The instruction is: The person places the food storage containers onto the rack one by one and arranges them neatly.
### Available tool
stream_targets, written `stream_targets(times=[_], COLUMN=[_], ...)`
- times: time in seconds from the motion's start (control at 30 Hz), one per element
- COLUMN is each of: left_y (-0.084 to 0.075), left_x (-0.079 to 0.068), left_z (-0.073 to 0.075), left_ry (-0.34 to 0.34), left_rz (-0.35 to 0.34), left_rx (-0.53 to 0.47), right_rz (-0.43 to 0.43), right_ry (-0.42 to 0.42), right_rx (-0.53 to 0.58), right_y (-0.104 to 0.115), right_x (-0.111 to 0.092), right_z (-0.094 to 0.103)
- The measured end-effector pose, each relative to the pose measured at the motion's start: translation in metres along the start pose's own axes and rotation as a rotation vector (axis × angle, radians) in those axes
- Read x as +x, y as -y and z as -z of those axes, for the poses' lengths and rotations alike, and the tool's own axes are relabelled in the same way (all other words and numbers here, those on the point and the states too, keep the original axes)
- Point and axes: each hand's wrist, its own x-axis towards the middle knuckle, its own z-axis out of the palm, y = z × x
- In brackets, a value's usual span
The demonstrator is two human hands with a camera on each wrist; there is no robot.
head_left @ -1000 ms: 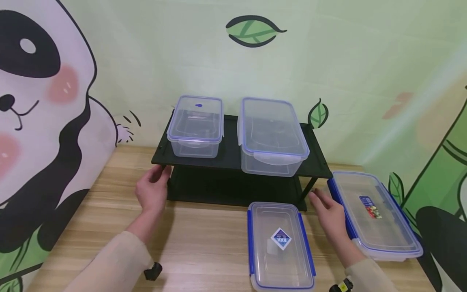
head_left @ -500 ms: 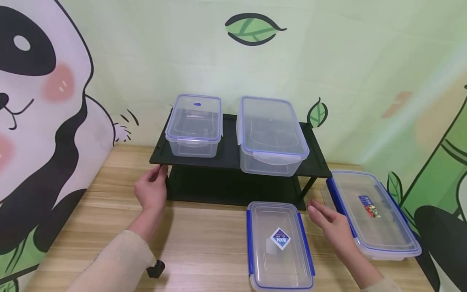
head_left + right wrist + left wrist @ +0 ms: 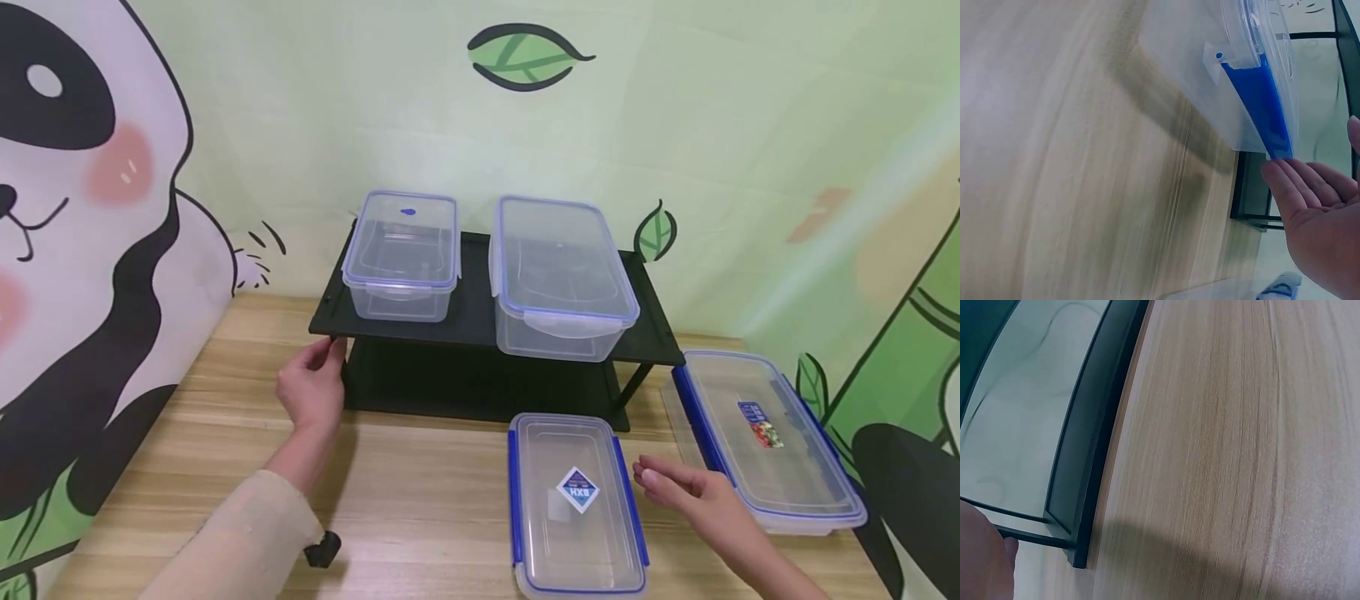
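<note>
A two-tier black rack (image 3: pixel 477 292) stands against the wall, carrying a smaller clear lidded food container (image 3: pixel 401 304) and a larger one (image 3: pixel 562 333) on its top shelf. At its left front leg, my left hand (image 3: pixel 311 387) pinches the post under the upper shelf; the left wrist view shows fingers (image 3: pixel 1010 547) on both sides of the black bar. My right hand (image 3: pixel 701 500), fingers lightly bent and holding nothing, is beside a flat container with blue clips (image 3: pixel 566 550). In the right wrist view its fingertips are right at the blue clip (image 3: pixel 1263 103).
Another flat blue-clipped container (image 3: pixel 772 479) lies to the right of the rack, near the table's right edge. The wood-grain table (image 3: pixel 427 500) extends in front. A printed panda backdrop (image 3: pixel 337 125) hangs close behind the rack.
My right hand has left the rack's right front leg and come toward me, down beside the near flat container. The left hand stays at the left leg.
</note>
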Motion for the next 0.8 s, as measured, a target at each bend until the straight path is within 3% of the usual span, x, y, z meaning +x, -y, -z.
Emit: stream_targets(times=[0.17, 0.43, 0.8], left_y=[0.001, 0.002, 0.002], left_x=[0.001, 0.001, 0.002], left_z=[-0.001, -0.001, -0.001], left_ry=[-0.015, -0.005, 0.016], left_rz=[-0.014, -0.031, -0.03], left_rx=[-0.002, -0.014, -0.007], right_rz=[-0.053, -0.126, -0.238], right_ry=[0.103, 0.27, 0.286], right_rx=[-0.008, 0.076, 0.102], right_y=[-0.005, -0.02, -0.034], right_x=[-0.009, -0.015, -0.021], right_z=[0.008, 0.017, 0.006])
